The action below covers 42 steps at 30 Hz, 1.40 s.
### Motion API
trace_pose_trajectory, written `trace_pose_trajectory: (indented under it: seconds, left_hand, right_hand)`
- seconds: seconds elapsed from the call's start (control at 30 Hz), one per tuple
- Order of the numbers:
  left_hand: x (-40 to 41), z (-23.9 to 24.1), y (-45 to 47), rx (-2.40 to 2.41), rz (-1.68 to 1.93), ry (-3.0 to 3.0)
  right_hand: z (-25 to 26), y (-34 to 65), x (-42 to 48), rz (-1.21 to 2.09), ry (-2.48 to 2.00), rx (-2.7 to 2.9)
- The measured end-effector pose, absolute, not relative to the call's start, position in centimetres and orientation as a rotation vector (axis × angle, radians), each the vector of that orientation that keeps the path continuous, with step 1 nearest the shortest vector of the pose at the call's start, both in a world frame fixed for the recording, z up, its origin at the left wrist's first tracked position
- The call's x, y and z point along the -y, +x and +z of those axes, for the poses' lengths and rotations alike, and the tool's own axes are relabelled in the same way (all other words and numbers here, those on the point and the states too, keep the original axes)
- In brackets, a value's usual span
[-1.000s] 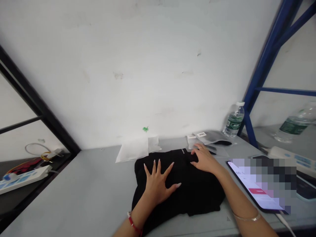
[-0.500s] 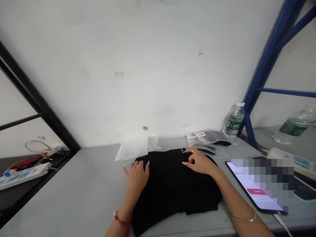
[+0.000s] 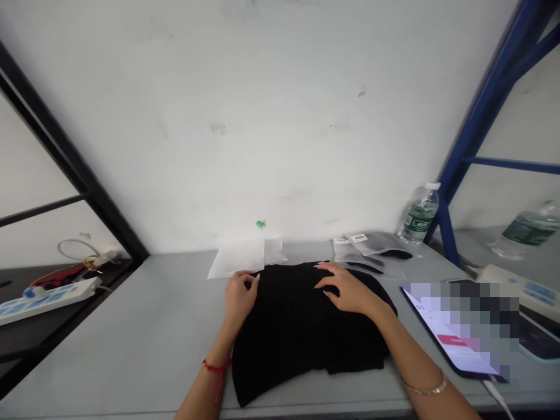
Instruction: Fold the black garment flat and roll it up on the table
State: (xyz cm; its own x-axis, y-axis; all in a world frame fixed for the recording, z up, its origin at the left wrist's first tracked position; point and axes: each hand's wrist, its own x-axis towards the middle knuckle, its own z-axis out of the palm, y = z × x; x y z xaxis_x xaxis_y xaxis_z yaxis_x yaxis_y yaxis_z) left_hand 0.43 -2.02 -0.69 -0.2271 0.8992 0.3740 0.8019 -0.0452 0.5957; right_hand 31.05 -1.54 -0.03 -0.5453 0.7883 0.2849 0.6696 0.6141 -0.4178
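A black garment [image 3: 301,326] lies spread on the grey table, its lower edge uneven. At its upper left corner, my left hand [image 3: 240,296] is closed with thumb and fingers around the edge of the cloth; the fingertips are partly hidden. My right hand [image 3: 347,290] rests on the upper right part of the garment, fingers apart and slightly bent, with nothing gripped. Behind the garment, close to my left hand, are white flat packets [image 3: 238,258]. Clear plastic bags [image 3: 378,242] with small labels and dark contents lie beyond my right hand.
A phone [image 3: 450,332] with a lit screen and a cable lies right of the garment. A water bottle [image 3: 420,214] stands at the back right by a blue metal frame [image 3: 475,125]. Power strips [image 3: 52,300] lie at both sides. A white wall [image 3: 280,146] closes off the back.
My left hand has drawn its fingers in at the garment's upper left corner. My right hand has shifted slightly left, its fingers now over the white print. The view has moved a little.
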Motion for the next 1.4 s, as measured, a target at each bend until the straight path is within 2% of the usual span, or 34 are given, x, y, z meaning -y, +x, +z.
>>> trace_pose_trajectory:
  seconds: [0.1, 0.3, 0.4, 0.5, 0.6, 0.67, 0.8, 1.1, 1.27, 1.4]
  left_hand:
    - [2.4, 0.1, 0.1, -2.145, 1.2, 1.824]
    - [3.4, 1.0, 0.0, -2.243, 1.061, 1.837]
    - [3.8, 1.0, 0.9, -2.274, 1.23, 2.009]
    - [4.4, 0.6, 2.6, -1.923, 1.246, 2.483]
    - [5.2, -0.3, 4.8, -1.444, 0.881, 2.878]
    - [5.7, -1.1, 6.1, -1.289, 0.658, 2.969]
    - [5.8, -2.2, 7.1, -1.455, 0.539, 2.859]
    - [3.8, 1.2, 1.3, -2.189, 0.836, 2.142]
    - [3.3, 0.7, -0.2, -1.901, 0.923, 1.954]
    - [1.8, 0.3, -0.4, -1.612, 1.144, 1.787]
  right_hand:
    - [0.2, 30.8, 1.7, 0.381, -1.144, 2.376]
    - [0.0, 29.6, 1.9, 0.386, -1.145, 2.342]
    - [-0.3, 29.2, 1.8, 0.352, -1.162, 2.34]
    - [-0.6, 29.1, 1.8, 0.315, -1.213, 2.341]
    - [-0.6, 29.2, 1.8, 0.271, -1.26, 2.346]
    - [-0.4, 29.3, 1.8, 0.283, -1.262, 2.356]
    - [0.0, 29.2, 2.0, 0.359, -1.226, 2.343]
    - [0.4, 29.4, 2.3, 0.363, -1.294, 2.335]
    - [0.7, 31.4, 1.8, 0.272, -1.463, 2.276]
    - [-0.4, 32.4, 0.8, 0.285, -1.484, 2.301]
